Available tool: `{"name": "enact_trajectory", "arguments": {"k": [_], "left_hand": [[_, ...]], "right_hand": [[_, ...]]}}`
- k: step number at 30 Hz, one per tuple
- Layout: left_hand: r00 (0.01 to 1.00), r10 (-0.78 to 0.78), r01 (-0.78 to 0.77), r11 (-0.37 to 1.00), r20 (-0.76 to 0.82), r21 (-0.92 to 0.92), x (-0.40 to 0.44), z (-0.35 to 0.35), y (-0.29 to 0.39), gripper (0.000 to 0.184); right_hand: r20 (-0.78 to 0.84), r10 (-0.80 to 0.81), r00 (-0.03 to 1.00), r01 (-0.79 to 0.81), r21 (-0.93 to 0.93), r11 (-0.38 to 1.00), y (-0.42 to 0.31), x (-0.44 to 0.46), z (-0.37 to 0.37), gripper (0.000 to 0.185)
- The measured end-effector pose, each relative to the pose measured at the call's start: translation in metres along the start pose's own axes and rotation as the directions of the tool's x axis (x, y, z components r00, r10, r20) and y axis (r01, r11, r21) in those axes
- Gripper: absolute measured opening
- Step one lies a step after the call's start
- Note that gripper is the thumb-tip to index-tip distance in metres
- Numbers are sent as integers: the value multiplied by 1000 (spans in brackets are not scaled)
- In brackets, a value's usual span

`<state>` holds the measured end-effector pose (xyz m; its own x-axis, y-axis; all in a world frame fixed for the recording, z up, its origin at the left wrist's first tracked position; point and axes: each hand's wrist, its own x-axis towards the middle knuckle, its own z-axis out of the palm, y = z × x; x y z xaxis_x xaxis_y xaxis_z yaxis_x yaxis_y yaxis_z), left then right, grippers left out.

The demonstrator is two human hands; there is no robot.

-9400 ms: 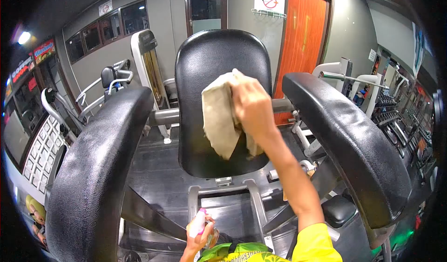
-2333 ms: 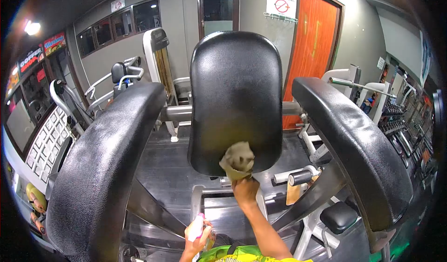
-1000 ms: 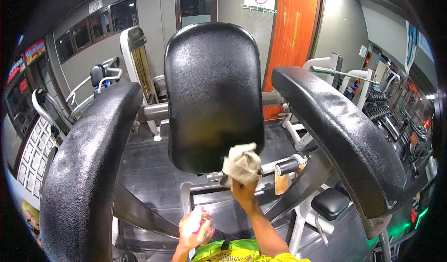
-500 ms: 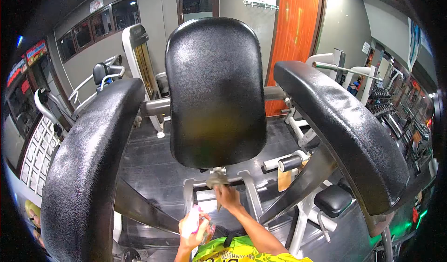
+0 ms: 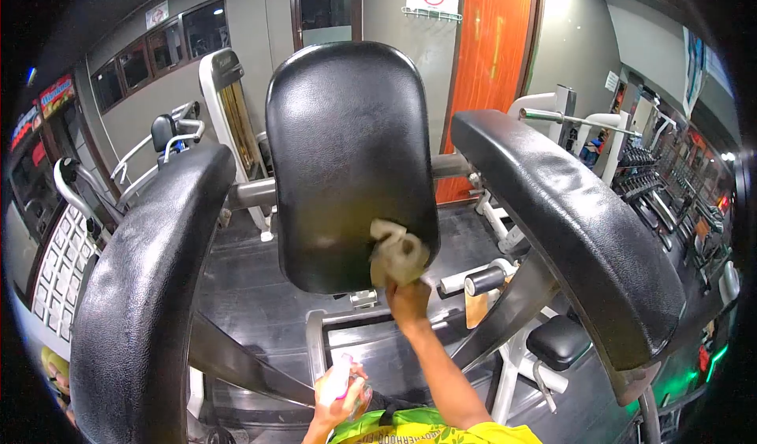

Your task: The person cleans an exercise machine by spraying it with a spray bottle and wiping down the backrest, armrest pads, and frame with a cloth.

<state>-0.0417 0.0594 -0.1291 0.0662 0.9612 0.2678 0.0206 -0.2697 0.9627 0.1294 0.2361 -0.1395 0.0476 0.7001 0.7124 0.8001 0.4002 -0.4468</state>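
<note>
My right hand (image 5: 409, 302) grips a crumpled light cloth (image 5: 399, 255) against the lower right part of the black padded backrest (image 5: 351, 144). The cloth is slightly blurred. Low in the view, near my body, my left hand (image 5: 337, 397) is wrapped around a clear bottle with a pink and white top (image 5: 342, 373); glare hides part of it. Long black arm pads flank the backrest, one on the left (image 5: 150, 286) and one on the right (image 5: 568, 223).
Below the backrest is a grey metal frame (image 5: 317, 349) on dark flooring. A small black seat (image 5: 558, 341) and a roller pad (image 5: 485, 280) stand at the lower right. Farther back are a weight machine (image 5: 225, 105), an orange door (image 5: 497, 65) and a dumbbell rack (image 5: 643, 172).
My right hand has risen with the cloth from below the backrest onto its lower right face. The left hand still holds the bottle, a little lower. The view has shifted slightly.
</note>
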Motion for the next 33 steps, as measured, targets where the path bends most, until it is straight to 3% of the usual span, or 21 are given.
{"name": "enact_trajectory", "arguments": {"k": [1, 4, 7, 9, 10, 12, 13, 15, 16, 20, 25, 27, 29, 31, 33], "left_hand": [[1000, 4, -4, 1000, -3, 0, 1, 1, 0, 22], [1000, 24, -23, 999, -9, 22, -2, 0, -6, 21], [999, 29, -30, 999, 12, 37, -3, -3, -3, 20], [999, 25, -26, 999, 30, 26, -3, -5, -4, 20], [999, 39, -40, 998, 19, 48, -4, -5, -7, 20], [999, 49, -50, 996, 15, 67, -6, -5, -10, 21], [1000, 30, -30, 999, 10, 33, -7, -3, -11, 21], [1000, 13, -13, 1000, 6, 0, -5, -1, -10, 21], [1000, 15, -15, 1000, 15, 6, -4, -1, -9, 21], [1000, 24, -24, 1000, 14, 9, -3, 0, -2, 21], [994, 109, -109, 992, 5, 70, 3, -2, -2, 19], [988, 152, -153, 980, 15, 127, 3, -4, -1, 19], [999, 19, -21, 999, 42, 39, 2, -4, -6, 19], [998, 27, -29, 999, 50, 36, 2, -3, -6, 19], [997, 44, -46, 998, 63, 34, 3, -3, -5, 19]], "right_hand": [[104, 82, 991, -75, -65, 995, 3, -17, 6, 13], [125, 120, 985, -116, -39, 993, 17, -77, 29, 13], [110, 246, 963, -253, 53, 966, 20, -106, 32, 13], [247, 511, 823, -557, 172, 813, 29, -104, 24, 17], [246, 512, 823, -556, 172, 813, 31, -101, 20, 17], [-64, 249, 966, -223, 275, 935, 34, -88, 12, 21], [-203, 172, 964, -88, 367, 926, 20, -61, -2, 26], [-316, 89, 945, -20, 217, 976, 13, -15, -16, 32], [-335, 40, 942, 28, 196, 980, 4, 7, -28, 23], [-191, 123, 974, -122, 19, 992, 0, 36, -19, 16], [-148, 76, 986, -68, 60, 996, 21, -37, 3, 13], [-98, 161, 982, -158, 34, 987, 35, -66, 18, 10], [-59, 203, 977, -201, 41, 979, 33, -69, 10, 10], [-26, 249, 968, -248, 47, 968, 34, -72, 6, 10], [-21, 411, 911, -399, 202, 894, 42, -74, 8, 10]]}}
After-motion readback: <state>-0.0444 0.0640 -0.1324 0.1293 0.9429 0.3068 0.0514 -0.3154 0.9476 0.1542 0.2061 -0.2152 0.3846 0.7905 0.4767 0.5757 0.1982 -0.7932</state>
